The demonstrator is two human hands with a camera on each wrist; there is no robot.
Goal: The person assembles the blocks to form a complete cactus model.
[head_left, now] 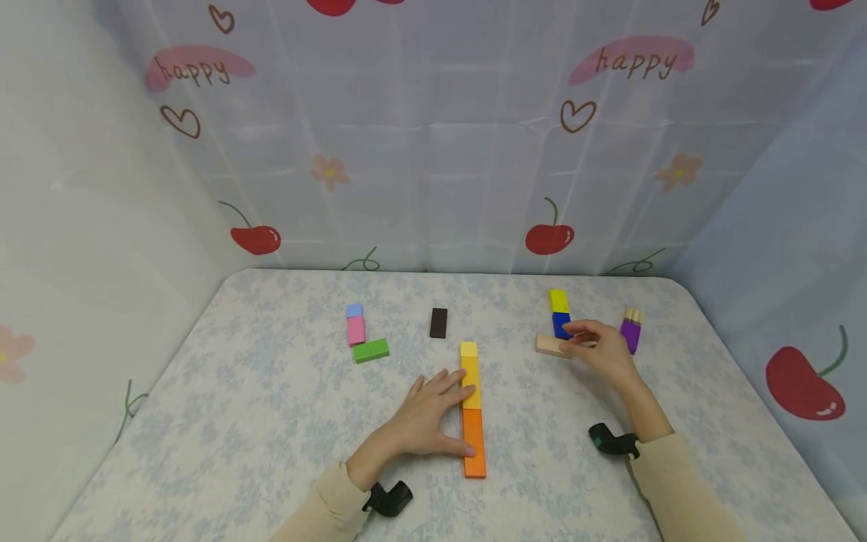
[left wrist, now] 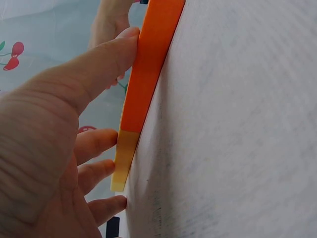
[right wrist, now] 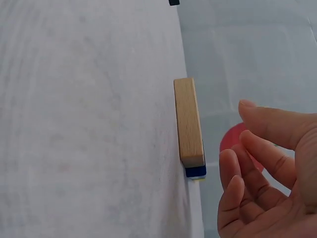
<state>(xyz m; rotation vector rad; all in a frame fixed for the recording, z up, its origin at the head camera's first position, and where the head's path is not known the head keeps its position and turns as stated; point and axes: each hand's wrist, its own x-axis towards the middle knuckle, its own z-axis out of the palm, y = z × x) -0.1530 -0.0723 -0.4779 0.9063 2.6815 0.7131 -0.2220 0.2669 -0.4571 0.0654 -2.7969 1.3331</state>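
Observation:
My left hand [head_left: 427, 414] lies with fingers spread along a straight row of blocks, its thumb at the orange block [head_left: 474, 455] and its fingertips at the yellow block [head_left: 471, 395]. A small pale yellow block [head_left: 469, 349] forms the far end of that row. In the left wrist view the thumb presses the orange block [left wrist: 151, 64] from the side. My right hand [head_left: 606, 357] hovers beside a plain wooden block [head_left: 549, 345]; the right wrist view shows a gap between its loosely bent fingers and the wooden block [right wrist: 188, 121]. Behind that block lie a blue block [head_left: 561, 325] and a bright yellow block [head_left: 558, 301].
A dark brown block [head_left: 439, 323] lies at the back middle. To its left are a light blue block [head_left: 354, 310], a pink block [head_left: 356, 331] and a green block [head_left: 371, 351]. A purple block [head_left: 631, 336] with pale wooden pieces [head_left: 633, 315] lies behind my right hand.

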